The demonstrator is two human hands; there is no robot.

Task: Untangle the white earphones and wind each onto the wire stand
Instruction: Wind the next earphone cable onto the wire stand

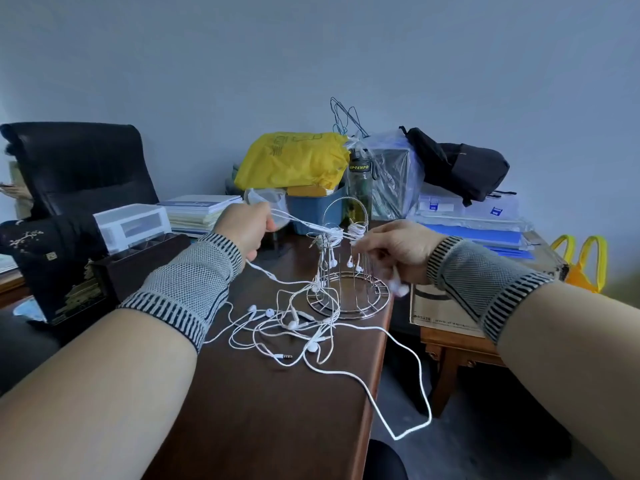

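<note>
Left hand (247,228) fingers curled tight around a white earphone cable (298,221) running to the wire stand (346,271). Right hand (394,251) fingers pinched on a cable by the stand's top; tangled earphones (294,323) lie on the table (259,410)

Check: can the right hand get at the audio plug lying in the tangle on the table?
Probably yes. The audio plug lies exposed at the tangle's near edge, nothing over it. But the right hand already pinches an earphone cord beside the wire stand, so it must let go first.

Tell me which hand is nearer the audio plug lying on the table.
Left. The left hand grips a cord up and left of the plug; the right hand is farther off, up and right beside the wire stand.
</note>
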